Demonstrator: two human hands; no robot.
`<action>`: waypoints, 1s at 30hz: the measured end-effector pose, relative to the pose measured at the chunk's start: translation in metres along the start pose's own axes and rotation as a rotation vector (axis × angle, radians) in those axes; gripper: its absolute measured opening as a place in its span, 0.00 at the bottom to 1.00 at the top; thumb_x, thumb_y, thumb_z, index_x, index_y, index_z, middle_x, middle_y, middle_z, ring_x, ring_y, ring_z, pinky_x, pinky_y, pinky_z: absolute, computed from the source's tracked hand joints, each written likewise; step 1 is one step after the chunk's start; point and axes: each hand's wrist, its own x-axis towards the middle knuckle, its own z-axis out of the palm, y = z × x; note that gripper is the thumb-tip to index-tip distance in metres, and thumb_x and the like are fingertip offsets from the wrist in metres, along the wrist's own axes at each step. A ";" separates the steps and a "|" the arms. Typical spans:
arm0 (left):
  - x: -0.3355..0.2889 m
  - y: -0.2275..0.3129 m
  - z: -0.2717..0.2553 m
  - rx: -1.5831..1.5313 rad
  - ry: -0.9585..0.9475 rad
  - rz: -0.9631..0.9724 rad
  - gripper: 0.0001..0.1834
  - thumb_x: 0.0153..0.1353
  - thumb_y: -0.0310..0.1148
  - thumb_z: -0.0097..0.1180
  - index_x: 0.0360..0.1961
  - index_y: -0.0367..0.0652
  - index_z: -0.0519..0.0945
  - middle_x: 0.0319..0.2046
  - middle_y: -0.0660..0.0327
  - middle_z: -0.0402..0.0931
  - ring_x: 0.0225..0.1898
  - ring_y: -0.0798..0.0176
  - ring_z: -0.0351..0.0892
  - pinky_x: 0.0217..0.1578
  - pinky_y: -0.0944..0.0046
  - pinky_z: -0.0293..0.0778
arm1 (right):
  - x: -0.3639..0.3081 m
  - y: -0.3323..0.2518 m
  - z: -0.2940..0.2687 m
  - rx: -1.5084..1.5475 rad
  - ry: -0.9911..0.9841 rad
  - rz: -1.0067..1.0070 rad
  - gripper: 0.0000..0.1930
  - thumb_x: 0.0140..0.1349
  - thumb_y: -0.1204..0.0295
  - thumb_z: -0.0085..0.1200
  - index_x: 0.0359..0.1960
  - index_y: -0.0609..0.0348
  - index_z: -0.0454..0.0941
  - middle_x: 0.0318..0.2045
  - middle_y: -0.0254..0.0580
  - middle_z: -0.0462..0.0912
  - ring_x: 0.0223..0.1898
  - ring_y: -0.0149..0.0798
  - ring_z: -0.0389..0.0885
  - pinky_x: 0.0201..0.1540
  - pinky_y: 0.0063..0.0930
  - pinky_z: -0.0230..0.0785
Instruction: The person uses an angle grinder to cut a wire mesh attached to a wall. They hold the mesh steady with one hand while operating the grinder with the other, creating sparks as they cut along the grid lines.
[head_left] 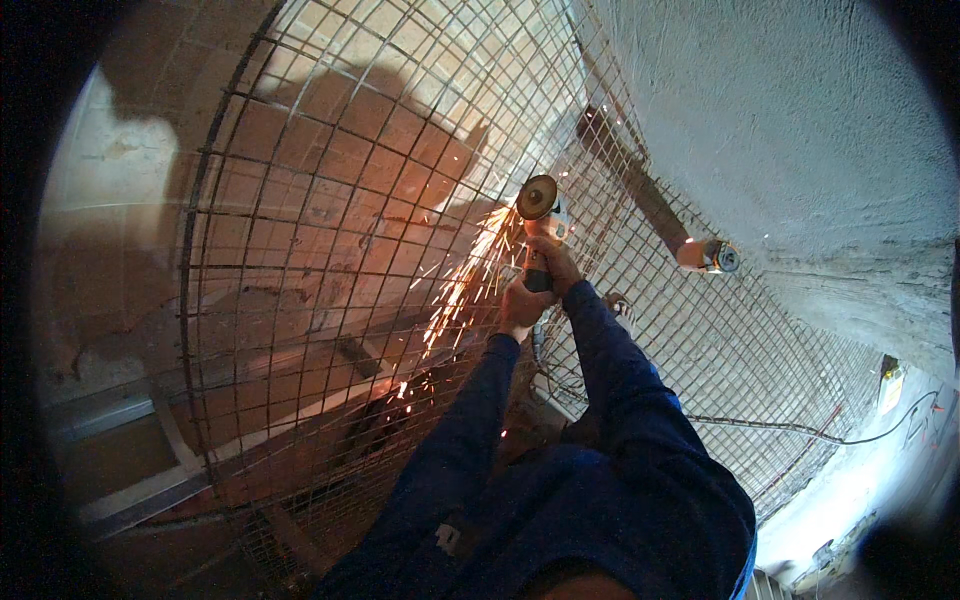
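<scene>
Both my arms, in dark blue sleeves, reach up to an angle grinder (537,268) held out in front of me. My left hand (520,306) is wrapped round the lower end of its body. Just above it, my right hand (556,261) grips the body nearer the head. The round cutting disc (538,198) faces me at the top of the tool, beside the bars of a rusty wire mesh (345,215). A stream of orange sparks (462,280) flies from the disc down and to the left. The exact contact point is hidden.
A brown beam (645,200) runs behind the mesh on the right. An orange cylinder with a round grey end (712,256) is near it. A dark cable (790,428) stretches to the right. Rough grey plaster (800,120) is at upper right; a frame (150,490) is at lower left.
</scene>
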 end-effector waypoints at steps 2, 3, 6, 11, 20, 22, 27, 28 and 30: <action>-0.006 0.000 0.000 -0.008 0.012 0.042 0.34 0.37 0.52 0.74 0.38 0.35 0.81 0.32 0.53 0.84 0.34 0.54 0.85 0.37 0.53 0.78 | -0.004 0.001 0.000 -0.017 0.034 -0.046 0.17 0.58 0.59 0.66 0.44 0.53 0.78 0.30 0.31 0.79 0.26 0.31 0.80 0.29 0.30 0.76; -0.006 -0.002 0.002 -0.014 -0.018 0.024 0.34 0.38 0.52 0.74 0.39 0.34 0.81 0.32 0.52 0.84 0.35 0.53 0.85 0.37 0.53 0.78 | -0.007 0.002 -0.001 -0.026 0.074 -0.076 0.19 0.57 0.58 0.67 0.45 0.53 0.78 0.32 0.31 0.78 0.28 0.31 0.80 0.30 0.30 0.76; 0.004 -0.003 0.012 0.043 -0.067 0.013 0.31 0.41 0.48 0.74 0.40 0.34 0.81 0.36 0.49 0.85 0.39 0.49 0.86 0.39 0.51 0.79 | -0.006 -0.004 -0.006 -0.060 0.157 -0.147 0.21 0.56 0.58 0.67 0.47 0.53 0.78 0.34 0.30 0.77 0.30 0.31 0.79 0.31 0.30 0.76; 0.026 0.016 0.024 -0.008 -0.031 0.014 0.30 0.41 0.47 0.75 0.37 0.34 0.81 0.32 0.53 0.84 0.35 0.53 0.86 0.37 0.53 0.79 | 0.008 -0.025 -0.017 -0.051 0.127 -0.238 0.19 0.59 0.60 0.65 0.49 0.54 0.78 0.36 0.30 0.81 0.31 0.30 0.80 0.32 0.29 0.75; 0.043 0.037 0.028 -0.183 -0.078 0.001 0.20 0.42 0.42 0.73 0.27 0.37 0.81 0.24 0.60 0.81 0.24 0.62 0.81 0.28 0.59 0.76 | 0.023 -0.051 -0.021 -0.128 0.152 -0.146 0.20 0.57 0.60 0.65 0.48 0.55 0.76 0.34 0.31 0.77 0.29 0.31 0.79 0.31 0.30 0.77; 0.044 0.039 0.029 -0.193 -0.084 -0.013 0.18 0.42 0.41 0.72 0.26 0.38 0.81 0.23 0.61 0.81 0.24 0.64 0.81 0.27 0.60 0.76 | 0.025 -0.052 -0.021 -0.096 0.127 -0.185 0.19 0.58 0.61 0.65 0.48 0.56 0.78 0.35 0.31 0.80 0.27 0.29 0.79 0.30 0.29 0.75; 0.042 0.046 0.029 -0.266 -0.084 -0.038 0.16 0.41 0.39 0.71 0.26 0.39 0.80 0.21 0.62 0.79 0.23 0.65 0.80 0.27 0.61 0.75 | 0.031 -0.052 -0.021 -0.123 0.139 -0.248 0.19 0.59 0.63 0.65 0.50 0.56 0.78 0.34 0.30 0.81 0.26 0.29 0.78 0.29 0.27 0.75; 0.042 0.047 0.028 -0.262 -0.091 -0.047 0.16 0.41 0.38 0.71 0.26 0.39 0.80 0.22 0.63 0.80 0.24 0.65 0.80 0.28 0.61 0.75 | 0.032 -0.052 -0.021 -0.098 0.134 -0.233 0.20 0.59 0.63 0.65 0.50 0.56 0.78 0.34 0.30 0.81 0.26 0.29 0.79 0.29 0.26 0.75; 0.041 0.050 0.025 -0.262 -0.106 -0.049 0.16 0.41 0.38 0.71 0.27 0.39 0.80 0.23 0.63 0.80 0.25 0.64 0.81 0.29 0.61 0.75 | 0.033 -0.052 -0.020 -0.053 0.122 -0.199 0.20 0.59 0.64 0.65 0.51 0.56 0.77 0.33 0.30 0.80 0.26 0.29 0.79 0.28 0.26 0.76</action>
